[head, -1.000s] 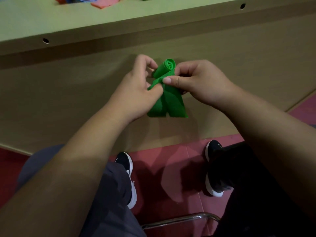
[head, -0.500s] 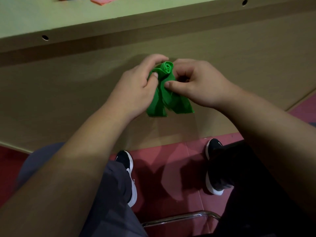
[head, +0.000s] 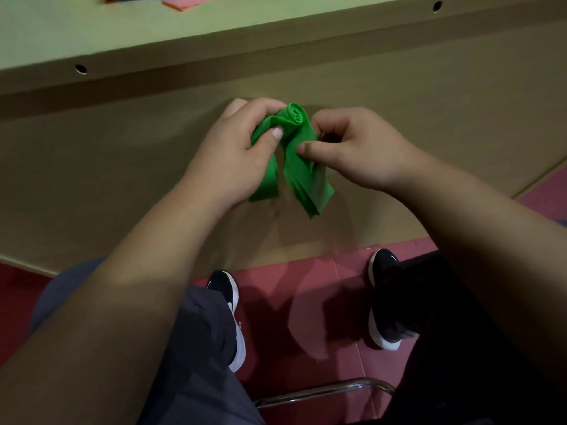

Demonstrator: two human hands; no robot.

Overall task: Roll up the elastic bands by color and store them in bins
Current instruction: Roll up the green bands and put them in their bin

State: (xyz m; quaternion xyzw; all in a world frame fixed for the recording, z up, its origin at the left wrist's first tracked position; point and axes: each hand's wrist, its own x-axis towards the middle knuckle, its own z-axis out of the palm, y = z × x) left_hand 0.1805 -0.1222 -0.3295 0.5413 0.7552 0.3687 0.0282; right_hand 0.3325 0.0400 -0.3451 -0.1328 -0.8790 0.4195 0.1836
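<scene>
Green band [head: 296, 161] is mid-roll, held in the air in front of you, just below the worktop's [head: 92, 32] near edge. Your left hand [head: 233, 154] grips its left side with thumb and curled fingers, just under the roll [head: 295, 113]. Your right hand [head: 359, 148] pinches the right tail [head: 310, 191]. Only the top is coiled and both tails hang loose, so I'd say under half done. Left to do: finish the coil, then bin it. No bins in view. A pink band [head: 184, 2] lies far on the worktop, apparently flat.
</scene>
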